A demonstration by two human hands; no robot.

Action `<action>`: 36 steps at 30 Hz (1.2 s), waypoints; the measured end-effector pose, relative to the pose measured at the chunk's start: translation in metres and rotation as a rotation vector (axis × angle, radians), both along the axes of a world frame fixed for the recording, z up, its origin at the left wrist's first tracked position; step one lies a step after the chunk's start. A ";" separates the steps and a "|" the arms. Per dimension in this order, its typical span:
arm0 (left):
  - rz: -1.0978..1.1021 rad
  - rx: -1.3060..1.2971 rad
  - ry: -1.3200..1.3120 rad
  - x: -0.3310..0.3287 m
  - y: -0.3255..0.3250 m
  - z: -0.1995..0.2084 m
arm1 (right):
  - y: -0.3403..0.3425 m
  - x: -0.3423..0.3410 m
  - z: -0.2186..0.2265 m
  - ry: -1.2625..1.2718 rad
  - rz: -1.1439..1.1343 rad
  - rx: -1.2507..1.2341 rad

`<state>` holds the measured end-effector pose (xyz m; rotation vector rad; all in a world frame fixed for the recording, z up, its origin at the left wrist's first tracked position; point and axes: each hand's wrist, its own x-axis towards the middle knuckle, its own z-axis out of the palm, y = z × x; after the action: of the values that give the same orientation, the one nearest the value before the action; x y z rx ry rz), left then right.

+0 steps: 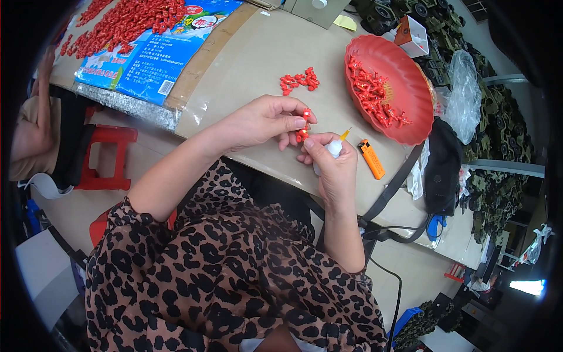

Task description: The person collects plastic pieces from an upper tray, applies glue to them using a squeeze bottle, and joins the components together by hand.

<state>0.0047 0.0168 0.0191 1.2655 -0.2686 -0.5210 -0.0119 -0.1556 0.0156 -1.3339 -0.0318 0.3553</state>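
Observation:
Over the table, my left hand (264, 122) pinches a small shiny red plastic figure (305, 124) with a bit of gold on it. My right hand (335, 170) is closed around a small white glue bottle (335, 148), whose yellow nozzle points up and away from the figure. The right thumb and forefinger meet the lower end of the same figure. Beyond my hands, a few more red figures (299, 81) lie in a loose cluster. To the right of the bottle lies an orange lighter (371, 159).
A red scalloped bowl (417, 100) holding red figures stands at the right. At the far left, a heap of red pieces (126, 29) covers part of a blue printed sheet (141, 70). A black bag (443, 167) and clear plastic bag (463, 97) lie right; a person's arm (42, 100) shows left.

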 end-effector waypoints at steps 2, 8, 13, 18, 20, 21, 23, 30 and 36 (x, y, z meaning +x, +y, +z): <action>-0.008 -0.023 -0.011 -0.002 0.002 -0.005 | 0.000 0.000 -0.001 -0.001 -0.006 -0.005; 0.000 -0.018 -0.042 -0.004 0.007 -0.013 | 0.003 0.002 0.003 0.043 -0.007 -0.073; 0.044 -0.006 -0.075 -0.009 0.006 -0.017 | 0.004 0.005 0.004 0.090 0.001 -0.118; 0.129 -0.008 -0.226 -0.014 0.004 -0.019 | 0.005 0.007 0.004 0.094 0.041 -0.109; 0.126 0.007 -0.237 -0.014 0.005 -0.017 | 0.006 0.007 0.009 0.097 0.046 -0.131; 0.124 0.024 -0.250 -0.014 0.006 -0.017 | 0.006 0.008 0.011 0.097 0.053 -0.152; 0.133 0.015 -0.245 -0.014 0.006 -0.017 | 0.007 0.008 0.013 0.111 0.055 -0.149; 0.174 0.241 -0.455 -0.015 0.010 -0.014 | 0.007 0.010 0.011 0.152 0.095 -0.124; 0.249 0.306 -0.590 -0.017 0.010 -0.013 | 0.009 0.011 0.013 0.177 0.113 -0.132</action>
<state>-0.0123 0.0270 0.0056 1.7110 -0.5288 0.0414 -0.0010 -0.1464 0.0282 -1.4296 0.0657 0.5788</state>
